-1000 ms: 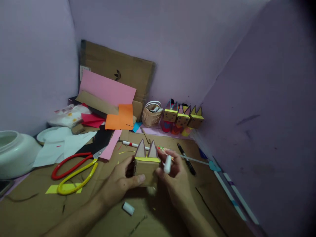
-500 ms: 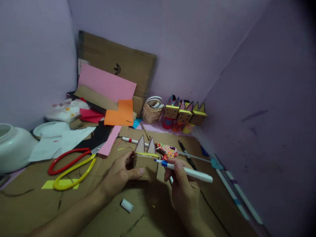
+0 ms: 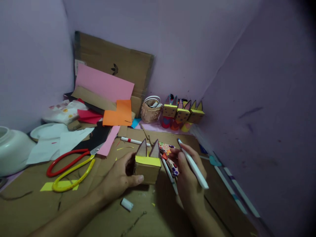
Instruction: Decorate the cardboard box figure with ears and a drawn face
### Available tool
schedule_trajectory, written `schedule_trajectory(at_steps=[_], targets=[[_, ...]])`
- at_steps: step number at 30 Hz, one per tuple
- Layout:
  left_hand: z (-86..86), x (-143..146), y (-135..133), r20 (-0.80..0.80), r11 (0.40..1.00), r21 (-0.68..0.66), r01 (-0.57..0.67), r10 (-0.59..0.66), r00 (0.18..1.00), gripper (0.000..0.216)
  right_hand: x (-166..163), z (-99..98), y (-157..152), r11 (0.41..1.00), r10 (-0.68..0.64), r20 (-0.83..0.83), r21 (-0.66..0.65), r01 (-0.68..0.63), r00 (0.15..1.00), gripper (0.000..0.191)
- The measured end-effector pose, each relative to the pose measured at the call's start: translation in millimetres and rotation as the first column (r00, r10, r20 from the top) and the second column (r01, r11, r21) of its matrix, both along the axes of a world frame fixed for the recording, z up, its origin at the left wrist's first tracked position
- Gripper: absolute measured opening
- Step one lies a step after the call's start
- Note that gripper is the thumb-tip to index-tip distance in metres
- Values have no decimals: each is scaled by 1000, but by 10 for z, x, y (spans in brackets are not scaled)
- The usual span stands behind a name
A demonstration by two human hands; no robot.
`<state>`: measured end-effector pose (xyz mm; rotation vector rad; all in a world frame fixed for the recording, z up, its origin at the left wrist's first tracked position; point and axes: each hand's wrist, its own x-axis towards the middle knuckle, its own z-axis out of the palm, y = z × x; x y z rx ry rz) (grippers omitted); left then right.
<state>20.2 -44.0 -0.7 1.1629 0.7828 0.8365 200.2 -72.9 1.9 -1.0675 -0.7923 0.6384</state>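
My left hand (image 3: 123,176) grips a small cardboard box (image 3: 148,171) by its left side, thumb across the front. The box has a yellow top strip and two pointed paper ears (image 3: 148,148) edged in dark lines. In my right hand (image 3: 189,177) is a white marker (image 3: 196,168), its blue tip pointing up and away from the box. Beneath and beside that hand lie a floral-patterned piece (image 3: 166,148) and another slim white marker (image 3: 170,175). A short whitish cylinder, perhaps a cap (image 3: 127,204), rests on the cardboard in front of the box.
Scissors with red and yellow handles (image 3: 92,158) lie to the left, near a white jar (image 3: 14,151). Three eared box figures (image 3: 183,115) stand at the back beside a woven basket (image 3: 151,112). Coloured paper (image 3: 118,113) and a cardboard sheet (image 3: 111,52) lean against the wall.
My right hand has drawn the marker away from the box front to the right, turning its tip upward. The box has tipped so its yellow top shows more.
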Motion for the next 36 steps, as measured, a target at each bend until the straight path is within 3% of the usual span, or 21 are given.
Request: schedule_trajectory(at_steps=[3, 9, 26, 36], targets=[[-13, 3, -9, -7, 999, 10, 52, -52, 999, 64, 61, 25, 62, 991, 119, 0, -65, -119, 993, 29], [-60, -2, -16, -96, 999, 27, 41, -38, 995, 70, 89, -9, 103, 946, 306, -60, -94, -311, 950, 35], [-140, 3, -48, -124, 997, 63, 36, -28, 992, 63, 86, -30, 91, 972, 229, 248, -107, -208, 941, 23], [-113, 13, -61, -170, 995, 93, 25, -9, 985, 62, 76, -17, 78, 971, 235, 278, -110, -213, 931, 22]])
